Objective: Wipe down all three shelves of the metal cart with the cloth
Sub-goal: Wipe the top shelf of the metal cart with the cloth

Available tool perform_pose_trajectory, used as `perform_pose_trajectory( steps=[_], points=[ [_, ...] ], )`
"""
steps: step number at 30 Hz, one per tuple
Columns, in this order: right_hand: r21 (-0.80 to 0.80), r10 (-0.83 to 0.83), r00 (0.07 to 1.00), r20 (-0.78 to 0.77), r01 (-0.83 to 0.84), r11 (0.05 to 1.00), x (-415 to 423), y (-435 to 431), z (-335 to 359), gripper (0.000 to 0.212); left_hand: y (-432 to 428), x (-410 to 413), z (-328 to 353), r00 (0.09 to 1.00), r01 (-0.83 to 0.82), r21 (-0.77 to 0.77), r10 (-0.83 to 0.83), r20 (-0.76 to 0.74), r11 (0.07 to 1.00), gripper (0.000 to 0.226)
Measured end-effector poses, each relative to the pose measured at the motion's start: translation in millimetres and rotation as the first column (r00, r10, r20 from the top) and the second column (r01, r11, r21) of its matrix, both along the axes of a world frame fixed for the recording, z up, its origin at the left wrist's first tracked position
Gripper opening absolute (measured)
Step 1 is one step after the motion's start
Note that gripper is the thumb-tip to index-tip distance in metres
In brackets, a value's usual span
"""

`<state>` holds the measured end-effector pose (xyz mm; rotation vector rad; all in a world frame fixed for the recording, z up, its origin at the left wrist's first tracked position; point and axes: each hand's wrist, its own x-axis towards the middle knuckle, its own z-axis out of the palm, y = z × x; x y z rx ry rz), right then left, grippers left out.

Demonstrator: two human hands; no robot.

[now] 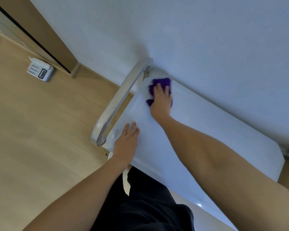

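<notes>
The metal cart's top shelf is a pale reflective sheet running from the middle to the right of the head view. A purple cloth lies crumpled at its far left corner, close to the wall. My right hand presses flat on the cloth, fingers spread over it. My left hand rests flat on the near left corner of the shelf, fingers together, holding nothing. The lower shelves are hidden beneath the top one.
A curved metal handle rises at the cart's left end. The white wall runs right behind the cart. A white desk phone sits on the wooden floor by a door frame. My dark clothing fills the bottom.
</notes>
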<state>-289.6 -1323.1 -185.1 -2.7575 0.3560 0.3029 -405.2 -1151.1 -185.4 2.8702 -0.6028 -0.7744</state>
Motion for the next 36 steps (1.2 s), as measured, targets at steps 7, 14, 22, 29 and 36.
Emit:
perform_pose_trajectory(
  steps=[7, 14, 22, 29, 36],
  points=[
    [0.014, 0.239, 0.967, 0.083, -0.241, 0.970, 8.6, -8.5, -13.5, 0.061, -2.8, 0.0, 3.5, 0.999, 0.030, 0.048, -0.029, -0.021, 0.998, 0.068],
    [-0.045, 0.046, 0.998, -0.037, -0.048, 0.998, 35.7, -26.1, -4.7, 0.070, -2.6, 0.1, 1.9, 1.000, 0.021, 0.087, -0.020, -0.016, 0.996, 0.073],
    [0.000, 0.138, 0.990, 0.042, -0.138, 0.990, 18.2, -32.6, -12.3, 0.065, -4.6, -0.5, 9.1, 0.998, 0.064, 0.118, -0.065, 0.002, 0.991, 0.066],
    [0.028, 0.034, 0.997, -0.069, -0.032, 0.999, 44.3, -56.3, -9.6, 0.069, -7.2, -0.1, 10.9, 0.997, 0.071, 0.141, -0.072, 0.006, 0.987, 0.065],
    [0.004, 0.229, 0.973, -0.010, -0.229, 0.973, 64.1, -27.5, -7.3, 0.070, -4.2, -2.5, 3.2, 1.000, 0.021, 0.110, -0.021, 0.006, 0.994, 0.070]
  ],
)
